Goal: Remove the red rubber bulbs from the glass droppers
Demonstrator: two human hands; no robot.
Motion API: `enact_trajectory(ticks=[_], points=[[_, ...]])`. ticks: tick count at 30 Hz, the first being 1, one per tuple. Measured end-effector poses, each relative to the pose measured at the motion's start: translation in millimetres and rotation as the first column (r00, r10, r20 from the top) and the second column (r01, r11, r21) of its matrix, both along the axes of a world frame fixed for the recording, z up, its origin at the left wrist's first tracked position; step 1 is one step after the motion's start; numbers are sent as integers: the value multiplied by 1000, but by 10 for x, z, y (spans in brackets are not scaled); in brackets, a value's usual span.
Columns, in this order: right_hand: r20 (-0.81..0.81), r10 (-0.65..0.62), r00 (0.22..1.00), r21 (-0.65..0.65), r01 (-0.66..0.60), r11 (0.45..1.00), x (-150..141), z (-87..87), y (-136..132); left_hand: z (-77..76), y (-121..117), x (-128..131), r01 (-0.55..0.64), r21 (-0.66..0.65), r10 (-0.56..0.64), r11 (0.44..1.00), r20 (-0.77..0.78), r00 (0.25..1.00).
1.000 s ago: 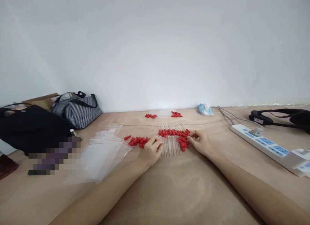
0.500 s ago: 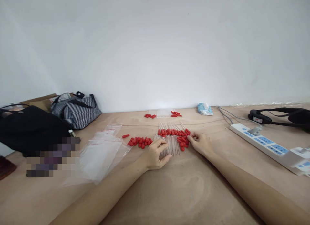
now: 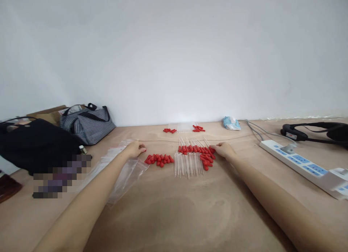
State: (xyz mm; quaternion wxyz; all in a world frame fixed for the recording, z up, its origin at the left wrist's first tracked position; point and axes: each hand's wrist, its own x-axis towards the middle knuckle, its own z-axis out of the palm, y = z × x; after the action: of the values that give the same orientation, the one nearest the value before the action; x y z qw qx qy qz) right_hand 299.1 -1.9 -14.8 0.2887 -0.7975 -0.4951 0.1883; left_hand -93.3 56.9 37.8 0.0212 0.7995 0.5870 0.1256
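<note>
Desk [image 3: 185, 208]: brown top. Zip bags [image 3: 127, 176]: clear, several, overlapping, toward the left edge, partly behind the left forearm. Power strip [image 3: 306, 165]: white, blue sockets, along the right edge, plugs in.

Tubes [image 3: 189, 164]: clear, side by side, mid-desk. Left bulbs [image 3: 159, 160]: red, loose, just beside them. Right bulbs [image 3: 206, 160]: red, heaped opposite.

Left hand [image 3: 138, 148]: fingers narrow at one red bulb [image 3: 144, 150]; cannot tell if gripped. Fitted row [image 3: 194, 149]: bulbs nearward, stems toward the far edge. Right hand [image 3: 224, 150]: fingers narrow, at the row's right end; grip cannot be told.

Headset [image 3: 315, 130]: black, toward the far right corner; label [image 3: 290, 135] white and red, too small to read. Striped bag [image 3: 94, 125]: far left corner. Packet [image 3: 231, 123]: blue and white, far edge.
</note>
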Motion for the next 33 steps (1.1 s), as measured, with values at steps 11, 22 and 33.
enact_trajectory(ticks=[11, 22, 33], points=[[-24, -38, 999, 0, 38, 999, -21, -29, 52, 29, -422, 394, -5, 184, -15, 983, 106, 994], [-5, -113, 994, 172, 112, 979, -235, 12, -216, -169, -820, 804, 102, 430, -164, 897, 109, 981], [184, 27, 983, 580, -131, 804, -386, -10, -539, -263, -1081, 788, 181, 571, -240, 801, 29, 970]])
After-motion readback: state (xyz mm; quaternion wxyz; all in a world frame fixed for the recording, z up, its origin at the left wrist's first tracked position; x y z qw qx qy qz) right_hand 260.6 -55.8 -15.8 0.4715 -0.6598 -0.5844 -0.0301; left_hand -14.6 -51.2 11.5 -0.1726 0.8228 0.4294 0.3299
